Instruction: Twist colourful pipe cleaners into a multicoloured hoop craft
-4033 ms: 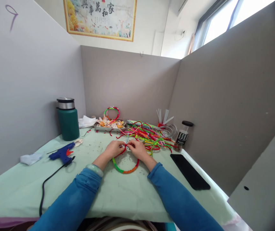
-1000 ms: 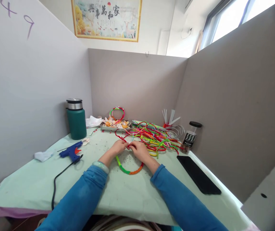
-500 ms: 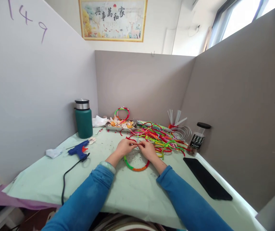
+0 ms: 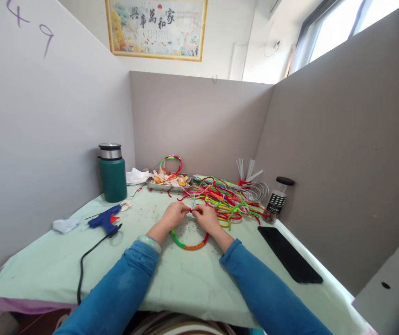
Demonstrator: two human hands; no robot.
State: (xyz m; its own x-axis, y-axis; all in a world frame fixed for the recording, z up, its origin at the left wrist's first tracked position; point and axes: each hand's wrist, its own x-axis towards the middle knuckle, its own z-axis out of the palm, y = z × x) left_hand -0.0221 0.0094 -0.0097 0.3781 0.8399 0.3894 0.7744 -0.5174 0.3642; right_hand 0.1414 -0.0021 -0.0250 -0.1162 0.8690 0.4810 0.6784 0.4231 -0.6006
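Above the green cloth, a ring wrapped in pipe cleaners (image 4: 193, 247) shows green, orange and red along its near side. My left hand (image 4: 176, 216) and my right hand (image 4: 206, 217) meet at its far side, fingertips pinched close together. Between them is a red pipe cleaner (image 4: 185, 198), one end of which sticks up past my left fingers. My fingers cover the spot where it meets the ring. Just beyond my hands spreads a tangled pile of coloured pipe cleaners (image 4: 232, 200).
A blue glue gun (image 4: 105, 220) with a black cord lies left, near a green flask (image 4: 113, 179). At the back, a metal tray (image 4: 164, 187) holds petal-like pieces and another ring (image 4: 180, 166). On the right are a lidded jar (image 4: 276, 201) and a black flat object (image 4: 290, 255).
The whole view has shifted slightly, so things sit a little further left. Both hands stay pinched together at the ring's far side, with only slight finger movement.
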